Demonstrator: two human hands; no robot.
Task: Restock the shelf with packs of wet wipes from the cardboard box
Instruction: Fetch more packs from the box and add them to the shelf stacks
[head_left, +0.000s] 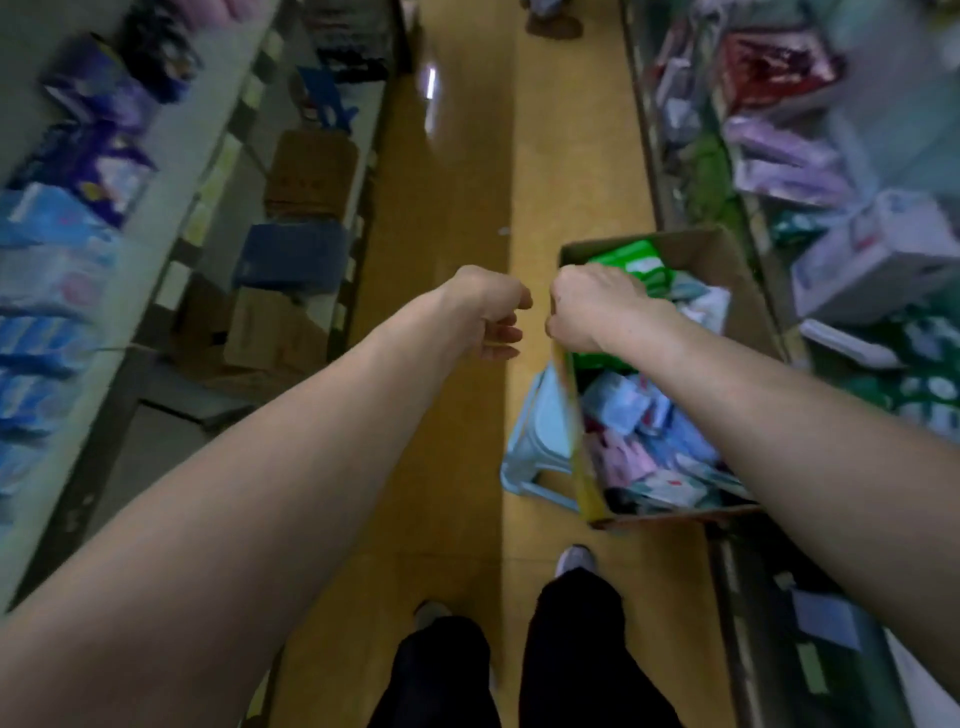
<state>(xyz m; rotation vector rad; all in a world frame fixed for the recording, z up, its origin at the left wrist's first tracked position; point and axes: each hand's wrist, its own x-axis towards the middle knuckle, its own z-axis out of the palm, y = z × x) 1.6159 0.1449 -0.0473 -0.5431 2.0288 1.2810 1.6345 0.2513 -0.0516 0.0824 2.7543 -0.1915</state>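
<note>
Dim, greenish light, white glare on the floor (430, 88), motion-blurred shelves (208, 171), wide-angle bending at edges.

Both my bare forearms reach forward; my left hand (485, 312) hangs loosely curled, holding nothing, just beside my right hand (587, 306), which grips the rim of the brown cardboard box (727, 262).

brown cardboard box (727, 265); green packs (631, 260), pink and pale blue packs (623, 410) inside; light blue stool (537, 431); yellow-tan floor (457, 208); black trousers (571, 649); blue, purple goods (47, 244) left.
</note>
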